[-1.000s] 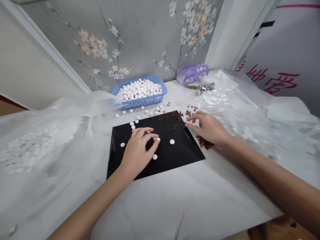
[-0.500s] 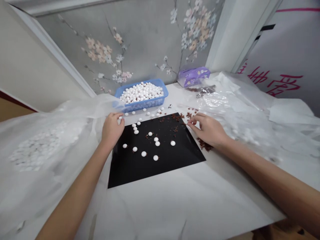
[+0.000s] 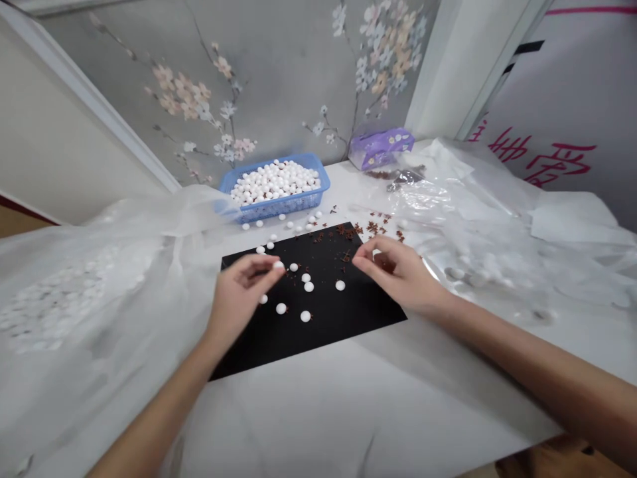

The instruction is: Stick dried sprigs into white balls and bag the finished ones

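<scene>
Over the left part of a black mat (image 3: 348,315), my left hand (image 3: 241,292) pinches a small white ball (image 3: 278,265) between thumb and fingertips. My right hand (image 3: 401,273) hovers above the mat's right edge, its thumb and forefinger pressed together; whatever they hold is too small to make out. Several white domed pieces, like the one at the front (image 3: 305,317), lie on the mat, some with small brown bits sticking out from beneath. Little brown star-shaped pieces (image 3: 348,231) are scattered at the mat's far right corner and on the table beside it.
A blue basket (image 3: 283,208) heaped with white balls stands against the flowered wall. Right of it is a purple packet (image 3: 381,149). Clear plastic bags (image 3: 478,232) cover the table's right side, and a large translucent bag (image 3: 124,318) of white pieces fills the left.
My left hand has come right and nearer from the mat's far left edge, now with a white ball in its fingertips. My right hand has moved left over the mat. The view has shifted slightly.
</scene>
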`<state>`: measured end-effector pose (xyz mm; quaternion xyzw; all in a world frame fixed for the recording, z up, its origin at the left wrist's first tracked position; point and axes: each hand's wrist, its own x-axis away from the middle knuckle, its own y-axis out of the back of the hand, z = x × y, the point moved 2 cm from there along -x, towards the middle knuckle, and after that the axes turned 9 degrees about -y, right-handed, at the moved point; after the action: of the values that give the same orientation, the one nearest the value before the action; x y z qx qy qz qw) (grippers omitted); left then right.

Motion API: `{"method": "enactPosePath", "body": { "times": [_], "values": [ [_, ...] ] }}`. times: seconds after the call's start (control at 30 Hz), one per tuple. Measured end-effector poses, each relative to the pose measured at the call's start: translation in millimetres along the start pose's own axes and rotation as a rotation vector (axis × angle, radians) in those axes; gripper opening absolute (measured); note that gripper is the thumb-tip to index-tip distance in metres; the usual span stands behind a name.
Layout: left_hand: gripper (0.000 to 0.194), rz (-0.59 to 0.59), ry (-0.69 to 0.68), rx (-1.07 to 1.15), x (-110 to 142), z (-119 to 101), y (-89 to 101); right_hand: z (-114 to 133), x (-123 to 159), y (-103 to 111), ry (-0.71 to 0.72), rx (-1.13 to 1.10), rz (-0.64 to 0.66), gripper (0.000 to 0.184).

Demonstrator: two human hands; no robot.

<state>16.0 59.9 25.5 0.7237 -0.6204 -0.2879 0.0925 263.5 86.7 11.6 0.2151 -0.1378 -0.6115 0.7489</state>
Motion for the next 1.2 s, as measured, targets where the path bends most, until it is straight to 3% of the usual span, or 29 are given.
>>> {"method": "enactPosePath", "body": {
  "times": [0.17,0.37,1.2],
  "values": [
    [0.016,0.1,0.089,0.277,55,-24,-33.0,12,21,-23,-0.115,-0.371,0.33,0.021],
    [0.016,0.077,0.103,0.369,61,-19,-41.9,12,28,-31,-0.172,-0.501,0.519,0.024],
    [0.016,0.11,-0.023,0.359,61,-24,-41.5,12,29,-37,-0.306,-0.609,0.619,0.034]
  ]
}}
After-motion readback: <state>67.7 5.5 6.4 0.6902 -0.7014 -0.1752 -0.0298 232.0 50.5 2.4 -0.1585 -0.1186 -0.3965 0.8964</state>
